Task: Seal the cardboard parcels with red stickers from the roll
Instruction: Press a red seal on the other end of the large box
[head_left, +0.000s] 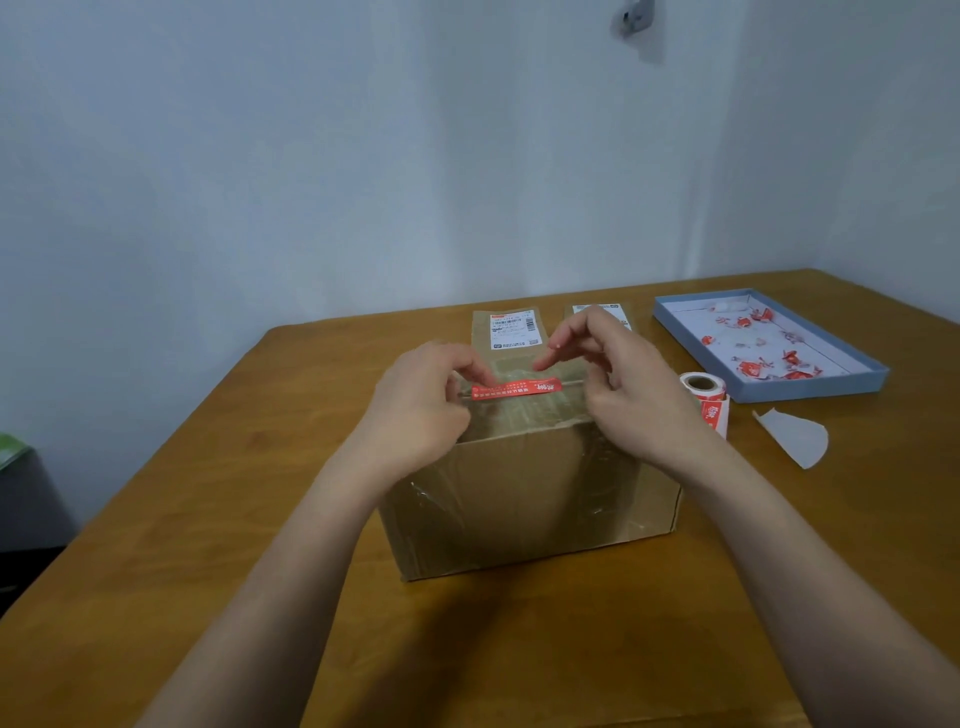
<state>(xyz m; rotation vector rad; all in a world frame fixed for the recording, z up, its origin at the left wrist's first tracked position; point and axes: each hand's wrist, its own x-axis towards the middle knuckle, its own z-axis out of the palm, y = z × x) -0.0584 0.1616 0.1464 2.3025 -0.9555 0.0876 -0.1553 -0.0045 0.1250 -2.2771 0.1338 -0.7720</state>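
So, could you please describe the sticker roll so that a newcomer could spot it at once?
On the wooden table, look just right of the big cardboard box, in front of the shallow blue tray. The sticker roll lies there, the only white cylinder, with red stickers trailing off it.

A plain room at home or in a small office where I pack parcels, bare pale walls (363, 156) meeting in a corner, a wooden table (208, 493), labelled cardboard parcels (509, 332), a sticker roll (702, 387), a blue tray (831, 387) of sticker scraps
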